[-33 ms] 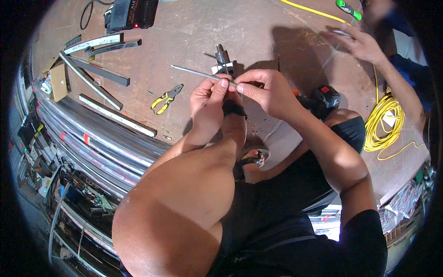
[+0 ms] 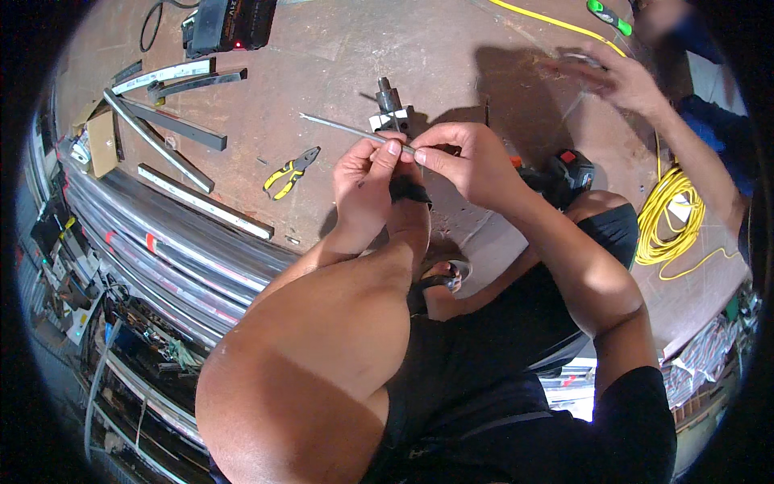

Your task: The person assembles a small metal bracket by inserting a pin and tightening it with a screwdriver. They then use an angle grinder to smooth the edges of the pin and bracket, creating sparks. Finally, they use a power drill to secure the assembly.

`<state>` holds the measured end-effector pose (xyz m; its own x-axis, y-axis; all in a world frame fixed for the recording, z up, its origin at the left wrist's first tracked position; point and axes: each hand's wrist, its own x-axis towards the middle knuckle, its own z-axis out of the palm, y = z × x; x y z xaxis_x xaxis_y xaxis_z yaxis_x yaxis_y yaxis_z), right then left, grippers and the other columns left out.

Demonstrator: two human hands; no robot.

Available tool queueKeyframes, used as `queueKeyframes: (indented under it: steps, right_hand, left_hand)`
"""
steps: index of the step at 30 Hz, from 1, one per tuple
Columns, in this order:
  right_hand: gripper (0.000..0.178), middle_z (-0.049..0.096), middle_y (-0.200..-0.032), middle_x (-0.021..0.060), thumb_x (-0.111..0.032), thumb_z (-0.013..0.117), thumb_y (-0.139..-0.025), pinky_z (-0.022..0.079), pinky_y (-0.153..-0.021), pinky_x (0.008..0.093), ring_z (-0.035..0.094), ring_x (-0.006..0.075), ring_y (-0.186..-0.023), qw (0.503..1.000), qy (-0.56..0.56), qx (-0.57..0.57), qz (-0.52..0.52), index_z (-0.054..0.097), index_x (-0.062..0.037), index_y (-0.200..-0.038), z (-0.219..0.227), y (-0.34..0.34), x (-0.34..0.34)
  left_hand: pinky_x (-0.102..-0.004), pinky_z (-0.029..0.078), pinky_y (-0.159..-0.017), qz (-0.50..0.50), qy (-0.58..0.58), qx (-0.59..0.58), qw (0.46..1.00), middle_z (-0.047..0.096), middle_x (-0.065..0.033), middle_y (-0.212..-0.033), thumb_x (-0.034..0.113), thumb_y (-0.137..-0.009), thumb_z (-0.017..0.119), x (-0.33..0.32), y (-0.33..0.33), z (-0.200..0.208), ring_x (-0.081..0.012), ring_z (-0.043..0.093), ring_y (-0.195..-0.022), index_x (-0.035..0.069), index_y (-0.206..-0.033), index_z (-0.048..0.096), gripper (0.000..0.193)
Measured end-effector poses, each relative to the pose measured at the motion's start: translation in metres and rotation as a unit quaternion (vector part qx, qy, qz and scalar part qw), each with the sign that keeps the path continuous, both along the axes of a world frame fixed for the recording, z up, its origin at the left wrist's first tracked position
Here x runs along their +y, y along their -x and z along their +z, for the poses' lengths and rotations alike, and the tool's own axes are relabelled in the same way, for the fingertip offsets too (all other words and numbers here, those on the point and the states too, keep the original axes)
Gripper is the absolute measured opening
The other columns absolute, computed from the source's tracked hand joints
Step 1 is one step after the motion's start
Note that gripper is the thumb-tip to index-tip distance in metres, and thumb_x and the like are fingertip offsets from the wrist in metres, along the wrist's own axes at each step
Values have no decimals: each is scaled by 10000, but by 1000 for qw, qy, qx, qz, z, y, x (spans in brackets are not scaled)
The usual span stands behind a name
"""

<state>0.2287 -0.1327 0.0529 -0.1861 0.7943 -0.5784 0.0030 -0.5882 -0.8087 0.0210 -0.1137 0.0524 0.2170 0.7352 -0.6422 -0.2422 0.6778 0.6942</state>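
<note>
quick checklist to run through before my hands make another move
1. Rod held at two places: ok, the left hand and right hand both pinch the thin metal rod.
2. Hands protected: not ok, both are bare.
3. Pliers out of the way: ok, the yellow-and-black pliers lie to the left of the left hand.
4. Co-worker's hand apart from yours: ok, the co-worker's hand is off to the right.
5. What that hand holds: cannot tell, it is blurred.
6. Cord away from your hands: ok, the yellow coil lies at the right.
</note>
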Motion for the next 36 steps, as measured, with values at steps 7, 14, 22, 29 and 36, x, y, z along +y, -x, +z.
queueKeyframes:
  steps: [7,14,22,29,36]
  right_hand:
    - [216,788,-1030,50,-207,752,-1051,566,-821,348,713,142,-913,978,-170,-54,105,817,-65,-1201,-25,-5,-2]
    - [353,676,-1041,48,-161,673,-1054,551,-878,381,654,189,-951,694,-472,-393,375,701,-22,-1378,-27,-54,14]
    - [427,774,-1107,97,-190,883,-902,588,-956,400,743,225,-1058,994,-20,-73,-80,730,11,-1247,-22,-2,4]
    - [437,816,-1184,189,-338,881,-906,599,-1008,472,779,367,-1151,958,-122,-255,43,784,-36,-1207,9,-50,-4]
    - [391,771,-1304,152,-334,813,-997,615,-996,433,778,331,-1155,922,-136,-352,-85,769,-53,-1265,113,-140,-106]
  left_hand:
    - [-312,610,-801,-27,-35,11,999,804,-89,-996,150,-1147,671,-8,14,-4,-166,758,-890,15,-1223,748,173]
    - [-303,546,-759,84,-48,98,990,741,-63,-903,193,-1154,656,34,30,-3,-144,671,-810,6,-1243,718,216]
    - [-267,521,-789,2,-212,243,947,749,-45,-976,113,-1095,738,64,45,-20,-104,644,-851,-5,-1202,777,164]
    - [-299,542,-860,-110,-286,172,936,753,-105,-1102,64,-1060,767,48,42,-37,-154,662,-928,-24,-1178,757,148]
    - [-343,597,-950,-242,-350,193,884,796,-143,-1130,39,-1083,687,80,4,0,-213,746,-1045,-55,-1195,775,171]
